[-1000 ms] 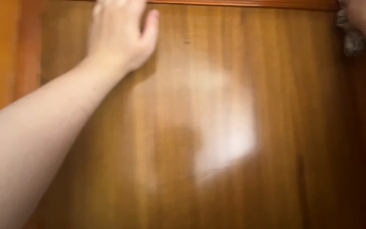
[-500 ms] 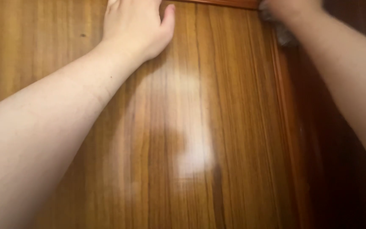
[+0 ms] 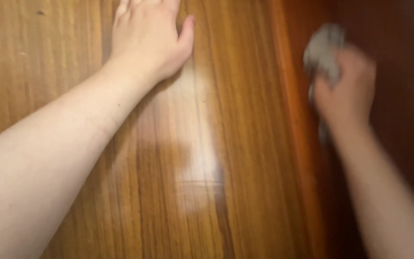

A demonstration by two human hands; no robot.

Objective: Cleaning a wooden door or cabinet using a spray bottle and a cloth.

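- My left hand (image 3: 147, 41) lies flat, palm down, on a glossy wooden panel (image 3: 231, 144), fingers spread and running off the top edge of the view, thumb held out to the side.
- That hand grips nothing; it only presses open against the wood, my bare forearm stretching back toward the lower left corner.
- My right hand (image 3: 348, 88) is curled closed around a crumpled grey cloth (image 3: 323, 50), which bunches out above the knuckles, with a short tail hanging below the wrist.
- The cloth sits against the darker, reddish wood surface (image 3: 398, 158) to the right of the panel, well apart from my left hand.
- A raised orange-brown edge strip (image 3: 295, 144) runs top to bottom between the lighter panel and the dark surface; my right hand is just to the right of it.
- The right hand and cloth are blurred, so I cannot tell exactly how the fingers wrap the fabric, nor whether the cloth touches the wood.
- A pale patch of reflected light (image 3: 200, 163) glares off the varnish below my left hand, near the middle of the panel.
- The panel's grain runs in long, straight streaks of honey and brown.
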